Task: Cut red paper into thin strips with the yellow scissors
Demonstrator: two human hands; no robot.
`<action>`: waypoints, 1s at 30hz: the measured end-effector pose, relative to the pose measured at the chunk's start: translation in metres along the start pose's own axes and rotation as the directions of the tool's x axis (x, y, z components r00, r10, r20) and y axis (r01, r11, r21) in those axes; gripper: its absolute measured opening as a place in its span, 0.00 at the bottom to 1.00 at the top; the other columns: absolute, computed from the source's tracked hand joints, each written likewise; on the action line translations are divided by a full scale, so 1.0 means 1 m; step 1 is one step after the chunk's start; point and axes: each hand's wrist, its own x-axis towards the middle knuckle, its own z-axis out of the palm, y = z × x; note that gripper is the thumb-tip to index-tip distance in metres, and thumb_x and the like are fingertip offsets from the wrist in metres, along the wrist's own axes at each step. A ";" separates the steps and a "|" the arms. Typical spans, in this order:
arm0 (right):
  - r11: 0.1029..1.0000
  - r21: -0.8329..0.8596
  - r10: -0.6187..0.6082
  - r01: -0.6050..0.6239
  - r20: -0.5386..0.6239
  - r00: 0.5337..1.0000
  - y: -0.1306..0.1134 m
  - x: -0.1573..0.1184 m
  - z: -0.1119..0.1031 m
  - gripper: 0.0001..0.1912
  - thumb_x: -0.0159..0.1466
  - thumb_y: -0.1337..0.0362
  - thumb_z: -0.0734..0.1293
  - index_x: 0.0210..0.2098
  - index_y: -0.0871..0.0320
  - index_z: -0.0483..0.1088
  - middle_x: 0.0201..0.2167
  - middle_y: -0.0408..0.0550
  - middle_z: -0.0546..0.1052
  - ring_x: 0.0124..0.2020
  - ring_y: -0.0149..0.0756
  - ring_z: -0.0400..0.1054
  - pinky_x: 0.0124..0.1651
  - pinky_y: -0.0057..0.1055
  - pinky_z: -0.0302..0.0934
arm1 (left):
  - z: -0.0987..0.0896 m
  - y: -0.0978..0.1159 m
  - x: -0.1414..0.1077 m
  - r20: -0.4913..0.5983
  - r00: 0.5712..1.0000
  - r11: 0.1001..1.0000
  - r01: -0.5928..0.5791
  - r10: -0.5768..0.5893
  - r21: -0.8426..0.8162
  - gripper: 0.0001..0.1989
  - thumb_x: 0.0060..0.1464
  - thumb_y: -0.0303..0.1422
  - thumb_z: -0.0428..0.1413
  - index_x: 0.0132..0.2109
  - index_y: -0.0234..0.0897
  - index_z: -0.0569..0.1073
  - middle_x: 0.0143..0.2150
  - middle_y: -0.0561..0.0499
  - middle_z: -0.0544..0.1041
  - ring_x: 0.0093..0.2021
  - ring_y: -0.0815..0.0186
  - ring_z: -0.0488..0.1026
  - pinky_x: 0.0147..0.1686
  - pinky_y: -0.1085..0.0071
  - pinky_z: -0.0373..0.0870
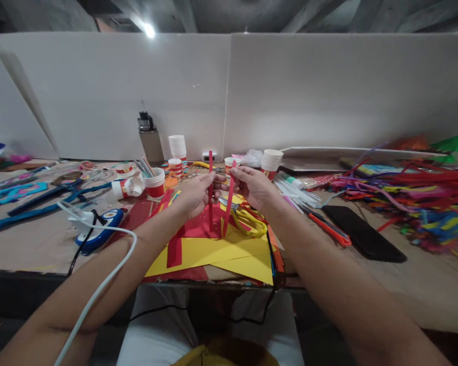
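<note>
My left hand (pixel 199 194) pinches a narrow red paper strip (pixel 210 216) that stands upright. In my right hand (pixel 254 187) is a second red paper strip (pixel 228 211), tilted slightly, its lower end close to the first one. Both hands are raised over the table and nearly meet. Beneath them lie red paper (pixel 194 227) and yellow paper sheets (pixel 236 254). Scissors with yellow handles (pixel 252 226) rest on the sheets below my right hand, partly hidden by it.
Paper cups (pixel 152 184) holding pens, a cup stack (pixel 272 161) and a bottle (pixel 150 140) stand behind. To the right are a red cutter knife (pixel 330 229), a black phone (pixel 362 233) and colourful pipe cleaners (pixel 423 193). A white cable (pixel 110 274) crosses my left forearm near a blue-white device (pixel 101 231).
</note>
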 end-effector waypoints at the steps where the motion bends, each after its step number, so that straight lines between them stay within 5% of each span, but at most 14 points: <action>1: 1.000 0.007 -0.014 0.014 -0.010 1.000 -0.001 -0.001 0.001 0.16 0.45 0.58 0.76 0.26 0.59 0.69 0.20 0.37 0.66 0.20 0.22 0.55 0.23 0.24 0.49 | 0.001 -0.001 0.000 0.017 1.000 1.000 0.001 -0.001 0.004 0.12 0.57 0.37 0.52 0.38 0.31 0.72 0.29 0.49 0.73 0.19 0.77 0.62 0.17 0.80 0.55; 3: 0.999 0.018 -0.050 0.051 -0.039 0.998 -0.003 -0.003 0.004 0.16 0.45 0.59 0.76 0.27 0.58 0.68 0.21 0.37 0.67 0.20 0.22 0.55 0.23 0.24 0.50 | 0.004 -0.004 -0.001 0.049 0.999 0.999 0.011 -0.012 0.032 0.14 0.54 0.41 0.56 0.37 0.32 0.71 0.26 0.52 0.70 0.17 0.79 0.56 0.15 0.81 0.47; 7: 0.994 0.012 -0.105 0.107 -0.088 0.991 -0.006 -0.005 0.005 0.17 0.45 0.58 0.76 0.26 0.57 0.67 0.21 0.36 0.66 0.20 0.22 0.56 0.23 0.23 0.50 | 0.011 -0.008 -0.006 0.073 0.997 0.978 0.006 -0.022 0.208 0.17 0.44 0.43 0.63 0.32 0.32 0.72 0.23 0.55 0.67 0.18 0.79 0.54 0.17 0.79 0.46; 14: 0.984 -0.053 -0.178 0.172 -0.135 0.975 -0.012 -0.001 -0.003 0.16 0.47 0.57 0.74 0.24 0.57 0.64 0.20 0.36 0.64 0.22 0.23 0.56 0.24 0.23 0.51 | 0.003 0.000 -0.006 0.062 0.998 0.943 -0.046 0.027 0.328 0.15 0.45 0.41 0.62 0.28 0.32 0.73 0.21 0.54 0.68 0.17 0.78 0.51 0.17 0.75 0.42; 23: 0.983 -0.154 -0.134 0.103 -0.203 0.970 -0.017 -0.001 -0.004 0.13 0.46 0.60 0.74 0.24 0.58 0.67 0.20 0.40 0.70 0.19 0.22 0.55 0.20 0.22 0.46 | -0.019 0.017 0.006 -0.085 0.950 0.859 -0.232 0.302 0.456 0.11 0.46 0.37 0.62 0.31 0.32 0.76 0.24 0.50 0.73 0.18 0.78 0.54 0.17 0.77 0.47; 30: 0.996 -0.091 -0.018 -0.006 -0.265 0.964 -0.020 0.003 -0.014 0.09 0.46 0.66 0.71 0.22 0.60 0.67 0.19 0.42 0.69 0.18 0.22 0.55 0.16 0.20 0.45 | -0.045 0.025 0.015 -0.036 0.998 0.972 -0.045 0.054 0.232 0.13 0.46 0.37 0.62 0.31 0.30 0.74 0.27 0.47 0.74 0.16 0.80 0.53 0.13 0.81 0.44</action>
